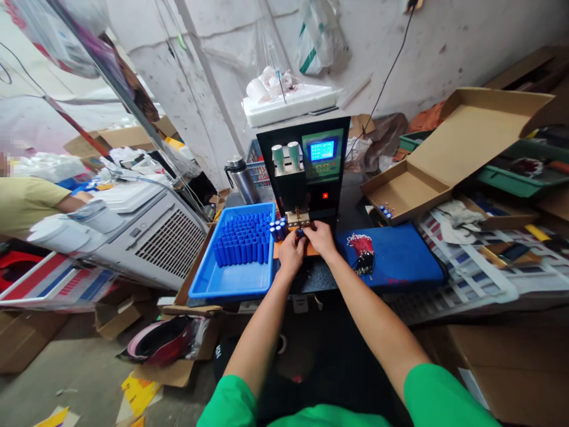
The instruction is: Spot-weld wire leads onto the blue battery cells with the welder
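Note:
A blue cylindrical battery cell is at the front of a black spot-welding machine, just below its electrodes. My left hand pinches that cell with its fingers closed. From the right, my right hand reaches in beside it, also closed, its fingertips by the electrodes; what they hold is too small to make out. Several cells with white ends stand just left of my hands. A bundle of red and black wire leads lies on a blue pad to the right.
Left of the machine, a blue tray holds many upright blue cells. Behind it stands a steel bottle. An open cardboard box sits at the right with several cells in its corner. A co-worker's arm shows beyond the grey air cooler.

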Action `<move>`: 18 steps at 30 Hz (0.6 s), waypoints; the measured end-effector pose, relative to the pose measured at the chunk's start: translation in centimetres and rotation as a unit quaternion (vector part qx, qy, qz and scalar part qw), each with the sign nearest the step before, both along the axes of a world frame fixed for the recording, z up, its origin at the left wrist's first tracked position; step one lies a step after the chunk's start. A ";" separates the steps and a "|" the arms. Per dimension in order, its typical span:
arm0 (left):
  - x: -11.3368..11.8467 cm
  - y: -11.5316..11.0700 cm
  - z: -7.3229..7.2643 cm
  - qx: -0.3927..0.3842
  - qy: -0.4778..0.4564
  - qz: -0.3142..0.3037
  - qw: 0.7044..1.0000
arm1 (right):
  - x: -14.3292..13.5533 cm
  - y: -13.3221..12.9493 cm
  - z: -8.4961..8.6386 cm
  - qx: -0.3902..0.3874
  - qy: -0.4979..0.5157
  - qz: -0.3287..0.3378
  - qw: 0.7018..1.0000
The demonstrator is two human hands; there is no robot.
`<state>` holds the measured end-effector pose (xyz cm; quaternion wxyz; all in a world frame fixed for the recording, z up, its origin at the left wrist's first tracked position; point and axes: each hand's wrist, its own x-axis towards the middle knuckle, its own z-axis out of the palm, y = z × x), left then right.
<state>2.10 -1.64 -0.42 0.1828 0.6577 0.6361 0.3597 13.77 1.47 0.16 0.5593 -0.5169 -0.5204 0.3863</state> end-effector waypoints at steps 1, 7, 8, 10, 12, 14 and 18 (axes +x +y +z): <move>0.0 0.0 -0.1 0.003 -0.002 -0.002 1.000 | 0.0 0.0 -0.1 0.002 -0.002 0.000 1.000; 0.0 0.0 -0.4 0.013 0.002 -0.005 1.000 | 0.1 0.0 -0.4 0.006 0.001 0.004 1.000; 0.0 0.0 -0.4 0.014 0.003 -0.004 1.000 | 0.2 0.0 -0.4 0.006 0.002 0.005 1.000; 0.0 -0.1 -0.5 0.017 0.004 -0.006 1.000 | 0.2 0.0 -0.5 0.005 0.001 0.008 1.000; 0.0 -0.1 -0.6 0.023 0.003 -0.008 1.000 | 0.2 0.0 -0.5 0.002 -0.002 0.007 1.000; -0.1 -0.1 -0.7 0.027 0.000 -0.010 1.000 | 0.2 -0.1 -0.6 0.003 -0.003 0.006 1.000; 0.0 -0.2 -0.7 0.019 -0.008 -0.008 1.000 | 0.2 -0.1 -0.8 0.003 -0.004 0.005 1.000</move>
